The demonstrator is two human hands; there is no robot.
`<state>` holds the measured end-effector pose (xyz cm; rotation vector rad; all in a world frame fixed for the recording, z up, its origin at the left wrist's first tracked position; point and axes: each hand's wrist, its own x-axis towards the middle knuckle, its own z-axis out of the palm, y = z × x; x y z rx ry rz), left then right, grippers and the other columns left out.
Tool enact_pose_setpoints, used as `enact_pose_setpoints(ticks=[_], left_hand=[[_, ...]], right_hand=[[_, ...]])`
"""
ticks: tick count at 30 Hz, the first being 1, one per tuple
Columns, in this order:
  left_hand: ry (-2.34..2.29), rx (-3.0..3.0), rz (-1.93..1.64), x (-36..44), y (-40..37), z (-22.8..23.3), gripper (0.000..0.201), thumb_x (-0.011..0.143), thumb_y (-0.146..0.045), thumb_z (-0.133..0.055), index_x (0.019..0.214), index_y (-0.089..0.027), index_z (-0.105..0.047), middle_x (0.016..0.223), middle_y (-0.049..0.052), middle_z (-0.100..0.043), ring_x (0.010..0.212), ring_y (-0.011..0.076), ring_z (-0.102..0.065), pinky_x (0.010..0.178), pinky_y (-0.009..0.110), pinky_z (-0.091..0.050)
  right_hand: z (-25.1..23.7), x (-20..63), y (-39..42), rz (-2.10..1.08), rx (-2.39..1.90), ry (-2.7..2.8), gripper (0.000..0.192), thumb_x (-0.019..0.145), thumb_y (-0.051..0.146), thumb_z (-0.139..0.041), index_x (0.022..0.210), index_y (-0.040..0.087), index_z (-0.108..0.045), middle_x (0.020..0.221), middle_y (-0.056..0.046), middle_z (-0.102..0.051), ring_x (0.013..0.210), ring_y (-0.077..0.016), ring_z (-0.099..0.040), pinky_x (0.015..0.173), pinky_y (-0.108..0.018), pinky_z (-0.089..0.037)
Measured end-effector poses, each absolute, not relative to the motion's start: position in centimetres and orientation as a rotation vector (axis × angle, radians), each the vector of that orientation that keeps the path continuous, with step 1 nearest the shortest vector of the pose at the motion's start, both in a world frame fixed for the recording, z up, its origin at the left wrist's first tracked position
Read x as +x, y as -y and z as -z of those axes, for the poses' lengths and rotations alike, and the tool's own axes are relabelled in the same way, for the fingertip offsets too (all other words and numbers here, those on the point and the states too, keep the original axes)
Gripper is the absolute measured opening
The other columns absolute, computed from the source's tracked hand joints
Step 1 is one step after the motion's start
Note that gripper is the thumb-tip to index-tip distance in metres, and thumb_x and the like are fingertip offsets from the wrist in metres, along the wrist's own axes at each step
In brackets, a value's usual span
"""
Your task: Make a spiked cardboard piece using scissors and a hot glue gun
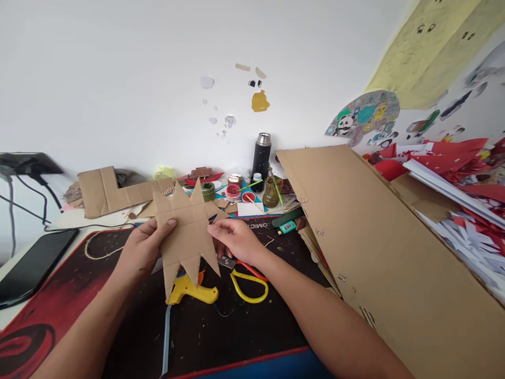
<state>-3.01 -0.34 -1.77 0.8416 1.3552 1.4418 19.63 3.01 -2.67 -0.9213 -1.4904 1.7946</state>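
Both hands hold a brown cardboard cut-out [185,231] with pointed spikes on its top and bottom edges, lifted above the desk. My left hand [144,250] grips its left edge, thumb on the front. My right hand [235,239] pinches its right edge. Under the cut-out lie a yellow glue gun [193,292] and yellow-handled scissors [246,281] on a dark red-and-black desk mat [59,305].
A large cardboard sheet [386,252] leans at the right over red and white paper scraps [453,184]. At the back stand a black flask [261,158], small paint jars [233,190] and cardboard offcuts [106,192]. A black phone [35,266] and cables lie at the left.
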Motion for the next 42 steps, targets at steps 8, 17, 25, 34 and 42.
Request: enact_pose_setpoints(ticks=[8, 17, 25, 34, 42], left_hand=[[-1.363, 0.909, -1.285, -2.5, 0.7, 1.8, 0.062, 0.053, -0.064, -0.103, 0.094, -0.022, -0.084, 0.103, 0.016, -0.087, 0.091, 0.0375, -0.083, 0.073, 0.039, -0.068], [-1.318, 0.876, -1.090, -1.6, 1.2, 0.7, 0.061, 0.047, -0.056, -0.107, 0.089, -0.020, -0.081, 0.085, 0.017, -0.085, 0.072, 0.0395, -0.083, 0.060, 0.042, -0.068], [-1.320, 0.931, -1.049, -1.4, 1.2, 0.5, 0.059, 0.051, -0.058, -0.105, 0.090, -0.021, -0.080, 0.087, 0.016, -0.086, 0.082, 0.0423, -0.084, 0.064, 0.043, -0.069], [-1.322, 0.906, -1.137, -0.9, 1.0, 1.6, 0.064, 0.047, -0.054, -0.107, 0.095, -0.022, -0.083, 0.086, 0.017, -0.084, 0.077, 0.0430, -0.082, 0.063, 0.047, -0.069], [-1.328, 0.943, -1.153, -0.6, 1.0, 1.6, 0.066, 0.047, -0.057, -0.107, 0.098, -0.022, -0.083, 0.089, 0.016, -0.085, 0.076, 0.0407, -0.082, 0.063, 0.045, -0.069]], right_hand=[[2.6, 19.7, -3.0, -1.654, -0.959, 1.474, 0.023, 0.103, 0.032, -0.071, 0.085, 0.020, -0.065, 0.067, 0.004, -0.061, 0.050, -0.0109, -0.054, 0.050, -0.024, -0.045], [2.3, 19.7, -2.9, -1.712, -0.925, 1.498, 0.022, 0.102, 0.031, -0.071, 0.085, 0.021, -0.061, 0.069, 0.004, -0.062, 0.049, -0.0110, -0.054, 0.049, -0.024, -0.047], [3.7, 19.6, -3.2, -1.654, -0.963, 1.559, 0.020, 0.101, 0.034, -0.071, 0.089, 0.021, -0.063, 0.077, 0.001, -0.066, 0.055, -0.0122, -0.057, 0.052, -0.024, -0.047], [4.5, 19.5, -3.3, -1.396, -1.071, 1.699, 0.024, 0.097, 0.040, -0.072, 0.087, 0.022, -0.060, 0.079, 0.000, -0.063, 0.072, -0.0170, -0.058, 0.058, -0.026, -0.042], [4.2, 19.6, -3.3, -1.326, -1.098, 1.748, 0.028, 0.096, 0.040, -0.071, 0.082, 0.022, -0.055, 0.077, 0.001, -0.060, 0.071, -0.0162, -0.054, 0.060, -0.027, -0.038]])
